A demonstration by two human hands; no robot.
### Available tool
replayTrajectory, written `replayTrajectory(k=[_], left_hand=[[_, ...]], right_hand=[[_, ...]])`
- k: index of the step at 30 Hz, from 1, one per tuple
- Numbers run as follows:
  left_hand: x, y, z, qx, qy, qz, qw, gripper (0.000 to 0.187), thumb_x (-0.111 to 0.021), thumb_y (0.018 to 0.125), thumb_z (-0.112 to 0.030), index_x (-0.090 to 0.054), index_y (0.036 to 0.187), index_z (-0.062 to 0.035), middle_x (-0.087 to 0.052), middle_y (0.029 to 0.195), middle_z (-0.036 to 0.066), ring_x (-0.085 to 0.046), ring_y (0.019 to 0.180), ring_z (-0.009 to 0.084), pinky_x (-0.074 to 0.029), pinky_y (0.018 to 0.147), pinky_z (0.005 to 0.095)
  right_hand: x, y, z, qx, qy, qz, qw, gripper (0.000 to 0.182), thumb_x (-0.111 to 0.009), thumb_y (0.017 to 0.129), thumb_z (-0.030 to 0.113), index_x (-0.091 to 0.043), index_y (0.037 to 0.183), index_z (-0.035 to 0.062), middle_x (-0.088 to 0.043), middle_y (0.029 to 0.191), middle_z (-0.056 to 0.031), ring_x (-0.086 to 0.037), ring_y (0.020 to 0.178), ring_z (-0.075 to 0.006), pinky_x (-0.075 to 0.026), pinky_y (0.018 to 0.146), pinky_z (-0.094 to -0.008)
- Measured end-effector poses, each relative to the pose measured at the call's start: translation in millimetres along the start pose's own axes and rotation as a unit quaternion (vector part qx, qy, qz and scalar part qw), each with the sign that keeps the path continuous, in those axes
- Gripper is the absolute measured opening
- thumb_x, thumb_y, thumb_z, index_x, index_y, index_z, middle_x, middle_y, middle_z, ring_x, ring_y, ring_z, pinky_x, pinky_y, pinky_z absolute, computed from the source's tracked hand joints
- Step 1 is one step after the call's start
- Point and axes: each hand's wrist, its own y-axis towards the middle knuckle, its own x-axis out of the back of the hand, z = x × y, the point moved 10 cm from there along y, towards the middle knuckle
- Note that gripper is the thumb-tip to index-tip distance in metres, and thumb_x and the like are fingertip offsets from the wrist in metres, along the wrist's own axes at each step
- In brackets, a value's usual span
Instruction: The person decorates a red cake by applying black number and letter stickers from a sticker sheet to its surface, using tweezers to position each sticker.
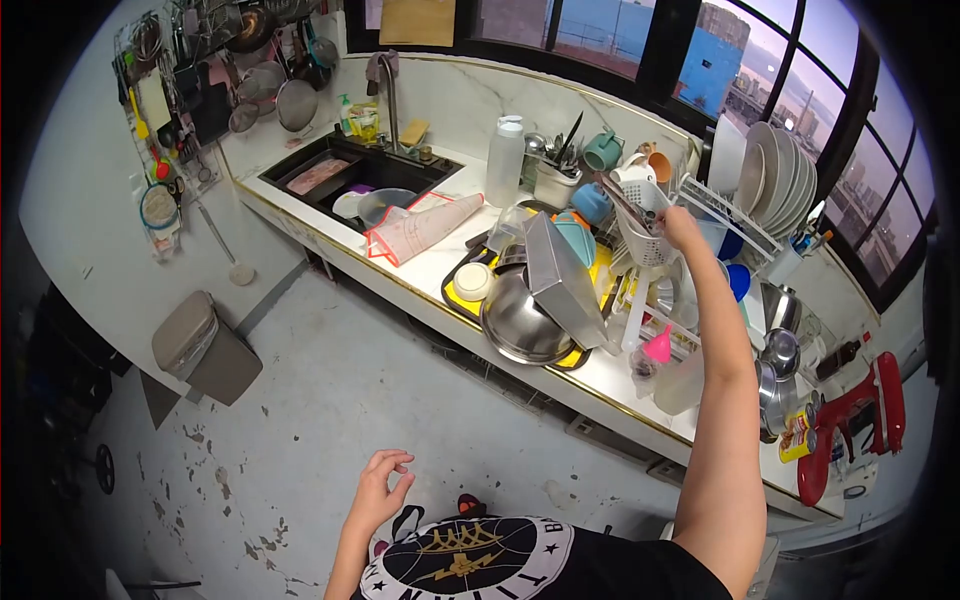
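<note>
My right hand (680, 228) reaches to the right rim of a white perforated basket (643, 235) that holds utensils. Its fingers are bent, and what they hold, if anything, is too small to make out. My left hand (383, 488) hangs in front of my body over the floor, fingers apart and holding nothing. Below the basket, a steel bowl (520, 318) and a grey metal pan (565, 285) lean together on a yellow and black mat. A blue cup (592, 203) stands left of the basket. A pink funnel (658, 345) is near the counter edge.
A dark sink (440, 178) with a faucet (390, 100) is at the left. Plates (775, 175) stand in a rack (725, 212) at the right, and a red mixer (885, 400) is beyond. A grey bin (225, 360) stands on the floor.
</note>
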Motion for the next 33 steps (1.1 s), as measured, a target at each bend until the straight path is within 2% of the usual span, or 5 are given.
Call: replayTrajectory(k=[9,15,18,24,33], left_hand=[[28.0,-30.4,6.9,0.024,0.004,-0.028,0.999,0.025,-0.063,0.07,-0.002,-0.06,0.095,-0.0033,-0.057,0.098,0.011,-0.059,0.074,0.017,-0.047,0.068,0.0277],[82.9,-74.9,35.8,0.034,0.023,-0.079,0.996,0.024,-0.063,0.071,-0.002,-0.061,0.095,-0.0042,-0.058,0.096,0.011,-0.059,0.076,0.0182,-0.046,0.07,0.0278],[123.3,-91.3,36.7,0.028,0.038,-0.095,0.994,0.025,-0.062,0.073,-0.005,-0.059,0.098,-0.0036,-0.058,0.097,0.011,-0.059,0.08,0.0196,-0.046,0.074,0.0287],[219.6,-137.7,39.1,-0.021,-0.306,-0.279,0.91,0.044,-0.053,0.086,-0.01,-0.037,0.126,-0.001,-0.051,0.116,0.014,-0.053,0.1,0.0177,-0.044,0.085,0.0293],[370.0,-391.3,79.8,-0.048,-0.287,-0.664,0.689,0.029,-0.049,0.09,-0.016,-0.045,0.111,0.0034,-0.056,0.102,0.013,-0.056,0.094,0.0164,-0.046,0.082,0.0297]], right_hand=[[75.6,-19.4,27.8,-0.014,-0.113,-0.282,0.953,0.016,-0.045,0.08,0.005,-0.057,0.086,-0.0038,-0.058,0.084,-0.0193,-0.057,0.079,-0.0353,-0.047,0.068,-0.0426],[172.8,-109.9,134.2,0.011,0.114,-0.442,0.89,0.018,-0.048,0.087,0.013,-0.06,0.092,0.0002,-0.059,0.074,-0.0126,-0.057,0.065,-0.027,-0.044,0.059,-0.0354],[127.5,-137.1,243.8,0.09,0.55,-0.201,0.805,0.026,-0.049,0.091,0.023,-0.061,0.095,0.0004,-0.051,0.068,0.0044,-0.042,0.058,-0.0019,-0.033,0.051,-0.0166],[31.4,-294.2,545.7,0.077,0.792,0.16,0.584,0.022,-0.054,0.088,0.018,-0.055,0.097,-0.0012,-0.054,0.071,0.0002,-0.045,0.057,-0.0035,-0.036,0.051,-0.0148],[29.0,-551.3,845.0,0.236,0.739,0.446,0.446,0.019,-0.052,0.088,0.012,-0.056,0.096,-0.005,-0.057,0.074,-0.0042,-0.048,0.059,-0.0068,-0.04,0.053,-0.0185]])
